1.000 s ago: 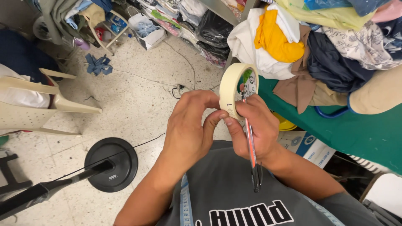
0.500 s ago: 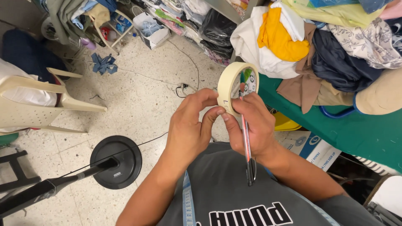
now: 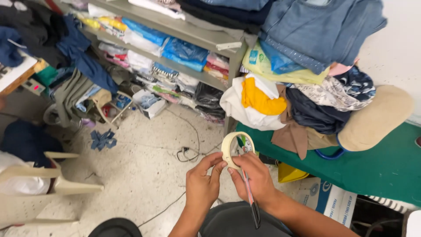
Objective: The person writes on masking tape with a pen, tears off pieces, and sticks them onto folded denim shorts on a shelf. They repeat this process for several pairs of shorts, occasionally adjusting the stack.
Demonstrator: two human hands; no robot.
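Note:
A cream roll of masking tape (image 3: 231,147) is held upright in front of me, over the floor beside a green table (image 3: 377,169). My left hand (image 3: 202,183) pinches the roll's lower left rim with thumb and fingers. My right hand (image 3: 255,179) grips the roll's lower right side and also holds a thin red and black pen-like tool (image 3: 251,199) that points down toward my lap. Both hands touch the tape and sit close together.
Piled clothes (image 3: 302,94) and a tan cushion (image 3: 375,118) lie on the green table. Shelves (image 3: 171,48) of folded fabric stand behind. A beige plastic chair (image 3: 48,186) is at left, a cable (image 3: 186,151) runs on the speckled floor, and a cardboard box (image 3: 329,197) sits under the table.
The view has tilted upward, so the hands and tape now sit lower in frame and the shelves show. The hands keep the same grip on the roll and tool.

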